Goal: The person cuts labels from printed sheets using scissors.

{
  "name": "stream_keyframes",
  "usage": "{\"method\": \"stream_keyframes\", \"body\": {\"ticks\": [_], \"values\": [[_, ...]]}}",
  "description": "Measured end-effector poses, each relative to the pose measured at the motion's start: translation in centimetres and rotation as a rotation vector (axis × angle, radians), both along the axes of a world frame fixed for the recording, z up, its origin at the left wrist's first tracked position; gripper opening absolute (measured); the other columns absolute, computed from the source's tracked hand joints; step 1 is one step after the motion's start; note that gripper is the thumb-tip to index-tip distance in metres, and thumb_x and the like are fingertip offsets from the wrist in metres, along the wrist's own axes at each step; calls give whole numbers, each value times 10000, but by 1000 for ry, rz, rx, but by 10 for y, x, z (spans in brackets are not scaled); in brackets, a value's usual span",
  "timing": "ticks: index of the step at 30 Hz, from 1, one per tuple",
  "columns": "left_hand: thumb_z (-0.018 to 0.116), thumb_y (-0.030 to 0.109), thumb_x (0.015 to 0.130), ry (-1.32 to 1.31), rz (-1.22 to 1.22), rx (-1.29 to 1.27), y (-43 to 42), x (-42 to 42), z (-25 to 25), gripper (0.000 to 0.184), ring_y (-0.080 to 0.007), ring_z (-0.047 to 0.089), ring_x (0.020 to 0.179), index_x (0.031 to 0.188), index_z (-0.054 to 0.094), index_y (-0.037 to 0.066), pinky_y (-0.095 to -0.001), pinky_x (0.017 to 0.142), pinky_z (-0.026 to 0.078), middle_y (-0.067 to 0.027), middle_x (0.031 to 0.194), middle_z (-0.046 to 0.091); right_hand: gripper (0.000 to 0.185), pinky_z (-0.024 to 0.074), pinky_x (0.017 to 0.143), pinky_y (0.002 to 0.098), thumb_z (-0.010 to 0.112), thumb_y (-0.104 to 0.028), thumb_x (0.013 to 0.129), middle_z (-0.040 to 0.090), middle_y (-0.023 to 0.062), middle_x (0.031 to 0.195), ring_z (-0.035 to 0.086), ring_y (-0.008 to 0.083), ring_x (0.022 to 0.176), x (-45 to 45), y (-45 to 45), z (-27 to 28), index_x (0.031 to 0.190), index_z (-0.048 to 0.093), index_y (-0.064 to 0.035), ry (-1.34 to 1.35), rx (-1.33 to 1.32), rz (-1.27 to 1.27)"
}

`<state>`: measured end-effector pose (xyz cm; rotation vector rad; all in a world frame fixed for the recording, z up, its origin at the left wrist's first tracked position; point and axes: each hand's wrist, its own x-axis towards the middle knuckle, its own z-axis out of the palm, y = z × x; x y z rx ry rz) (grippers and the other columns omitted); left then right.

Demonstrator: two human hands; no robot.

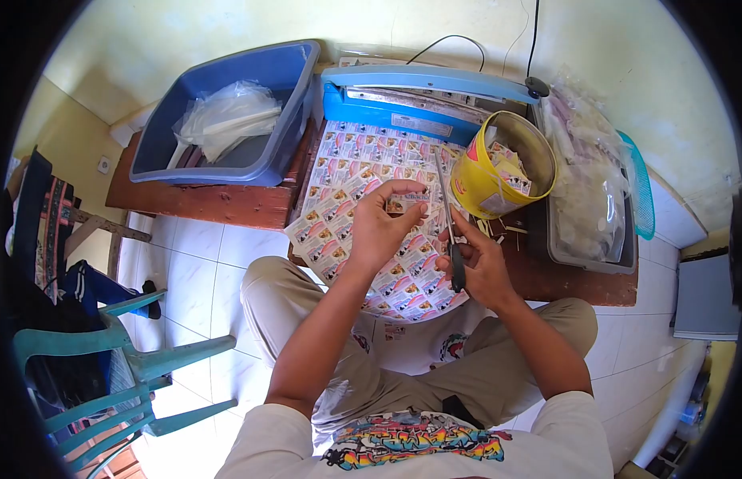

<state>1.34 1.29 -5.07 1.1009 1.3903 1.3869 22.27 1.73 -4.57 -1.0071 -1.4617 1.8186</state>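
Note:
Both of my hands are over large sheets of small printed labels (347,152) laid on a low wooden table and hanging over its front edge. My left hand (380,219) hovers above the sheets, thumb and forefinger curved towards each other with a gap between the tips. A pair of scissors (446,180) with black handles is in my right hand (481,259), the blades pointing away from me. Just beyond that hand a yellow tin (478,180) leans tilted, with cut labels (510,168) inside.
A blue paper cutter (403,112) stands behind the sheets. On the left is a blue tub (267,172) holding clear plastic bags (227,120). Another bin (594,259) with plastic packs is on the right. A green plastic chair (107,343) stands at the left.

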Motion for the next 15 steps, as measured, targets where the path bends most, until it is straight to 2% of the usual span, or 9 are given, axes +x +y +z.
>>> {"method": "stream_keyframes", "body": {"ticks": [2, 3, 4, 5, 6, 8, 10, 13, 15], "values": [[779, 29, 881, -25, 24, 24, 2, 0, -1, 277, -109, 709, 758, 1147, 703, 23, -249, 666, 537, -67, 950, 729, 894, 569, 832, 285, 878, -137, 830, 612, 118, 1191, 671, 149, 956, -3, 2, -1, 1579, 403, -34, -247, 281, -34], [774, 26, 876, -50, 48, 44, 3, 0, -1, 290, -110, 695, 788, 1154, 691, 30, -256, 694, 533, -68, 986, 720, 894, 569, 832, 285, 878, -137, 830, 612, 118, 1191, 671, 149, 956, -2, 5, -2, 1579, 403, -34, -250, 279, -36], [774, 26, 876, -51, 45, 43, 5, 0, -5, 290, -110, 695, 788, 1154, 691, 30, -256, 694, 533, -68, 986, 720, 888, 569, 828, 323, 882, -141, 798, 612, 152, 1196, 680, 209, 946, 1, 8, -3, 1557, 434, -28, -445, 473, 6], [769, 25, 872, -20, 72, 81, 7, -1, -11, 291, -119, 684, 848, 1149, 682, 28, -262, 745, 530, -75, 1028, 716, 883, 568, 824, 361, 886, -145, 767, 613, 187, 1200, 689, 270, 936, 3, 9, -6, 1534, 466, -22, -639, 665, 49], [764, 24, 868, 13, 99, 119, 9, -3, -13, 291, -127, 673, 908, 1145, 674, 26, -268, 796, 527, -82, 1071, 713, 883, 568, 824, 361, 886, -145, 767, 613, 187, 1200, 689, 270, 936, 4, 10, -10, 1534, 466, -22, -641, 660, 46], [756, 21, 866, 53, 79, 102, 10, -7, -17, 304, -134, 665, 962, 1157, 668, 28, -272, 834, 517, -85, 1066, 709, 851, 553, 826, 411, 835, -83, 737, 593, 221, 1231, 667, 348, 923, 6, 9, -16, 1511, 488, -16, -660, 748, 104], [749, 18, 864, 92, 58, 85, 12, -9, -19, 317, -142, 657, 1016, 1169, 663, 29, -276, 872, 507, -88, 1061, 706, 837, 555, 842, 419, 807, -56, 739, 584, 221, 1253, 668, 349, 937, 1, 7, -12, 1512, 487, -17, -690, 704, 119], [717, -1, 881, 67, 34, 82, 12, -11, -14, 316, -141, 679, 920, 1189, 646, 16, -280, 812, 545, -93, 1082, 699, 821, 558, 867, 435, 783, -34, 745, 567, 223, 1286, 668, 356, 961, -5, 7, -11, 1510, 486, -15, -753, 652, 137], [680, -20, 904, -33, 5, 43, 10, -10, -7, 303, -145, 714, 826, 1202, 629, -2, -277, 728, 583, -102, 1103, 695, 818, 558, 877, 442, 788, -40, 747, 559, 225, 1296, 667, 362, 973, -8, 8, -12, 1507, 487, -13, -788, 643, 134]]}}
